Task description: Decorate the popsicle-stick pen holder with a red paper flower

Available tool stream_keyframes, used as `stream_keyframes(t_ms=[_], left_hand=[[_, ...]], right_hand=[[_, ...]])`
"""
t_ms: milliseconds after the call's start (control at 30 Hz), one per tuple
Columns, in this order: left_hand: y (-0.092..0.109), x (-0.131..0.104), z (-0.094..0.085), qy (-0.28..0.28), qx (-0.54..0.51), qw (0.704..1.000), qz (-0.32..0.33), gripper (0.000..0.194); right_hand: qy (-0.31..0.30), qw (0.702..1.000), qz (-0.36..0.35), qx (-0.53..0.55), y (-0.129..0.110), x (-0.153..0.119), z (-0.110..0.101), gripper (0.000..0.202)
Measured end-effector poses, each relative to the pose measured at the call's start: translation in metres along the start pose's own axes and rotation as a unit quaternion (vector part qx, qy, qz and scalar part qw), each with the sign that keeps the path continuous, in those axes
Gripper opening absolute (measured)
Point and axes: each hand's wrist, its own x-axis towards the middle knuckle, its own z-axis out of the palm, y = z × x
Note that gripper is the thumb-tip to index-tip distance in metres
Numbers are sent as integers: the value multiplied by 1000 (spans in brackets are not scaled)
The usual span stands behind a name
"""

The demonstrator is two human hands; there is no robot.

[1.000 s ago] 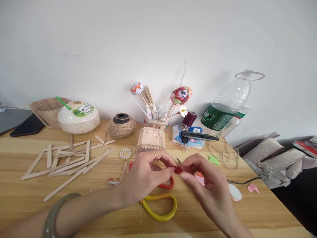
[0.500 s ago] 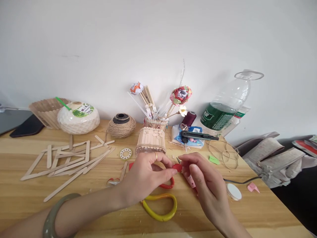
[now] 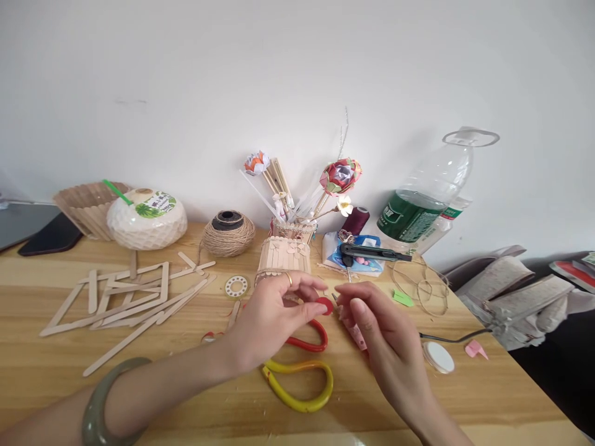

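My left hand (image 3: 279,310), with a ring and a green bangle, pinches a small red disc (image 3: 326,305) between thumb and fingers. My right hand (image 3: 388,334) is beside the disc, fingers curved and thumb apart, with nothing visible in it. Partly under the right hand lies a pink tool with a pointed tip (image 3: 354,334); its rest is covered. Below the left hand are yellow-handled scissors or pliers (image 3: 304,406) and a red handle loop (image 3: 316,344), their far parts hidden by the hand.
Craft sticks (image 3: 125,334) lie scattered at left. Behind stand a coconut (image 3: 144,229), a twine spool (image 3: 229,238) and a stick-covered holder (image 3: 286,255). Right of it are a utility knife (image 3: 372,253), a large bottle (image 3: 411,217), a white round lid (image 3: 438,357) and a cable (image 3: 455,341).
My left hand has lifted slightly with the red disc, which now shows its flat face more fully. The right hand's fingers have come a little away from the disc.
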Motion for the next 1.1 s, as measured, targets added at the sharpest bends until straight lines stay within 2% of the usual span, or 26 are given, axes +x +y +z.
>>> stream_keyframes(t_ms=[67, 133, 233, 367, 500, 567, 700, 800, 967, 1100], left_hand=[[4, 2, -2, -11, 10, 1000, 10, 16], [10, 4, -5, -15, 15, 1000, 18, 8], [17, 6, -9, 20, -2, 1000, -3, 3], [22, 9, -15, 53, -65, 996, -31, 9], [21, 12, -20, 73, -88, 993, -42, 10], [20, 14, -21, 80, -93, 991, -52, 5], [18, 18, -25, 84, -94, 990, -65, 15], [17, 17, -30, 90, -91, 990, -67, 8], [16, 10, -42, 79, -92, 991, -54, 9], [17, 7, -53, 76, -113, 989, -51, 12]], right_hand=[[-5, 999, -9, -43, 1, 1, 0, 20], [-37, 994, -20, -104, 2, 1, 1, 21], [-121, 978, -30, -169, 5, 0, 6, 22], [-239, 941, -58, -232, 13, -9, 19, 5], [-307, 909, -93, -268, 25, -22, 33, 36], [-309, 904, -97, -280, 30, -29, 39, 45], [-281, 910, -70, -298, 36, -39, 47, 55], [-265, 916, -48, -297, 34, -40, 46, 60], [-252, 920, -35, -297, 28, -36, 39, 49], [-229, 922, -37, -309, 32, -32, 31, 35]])
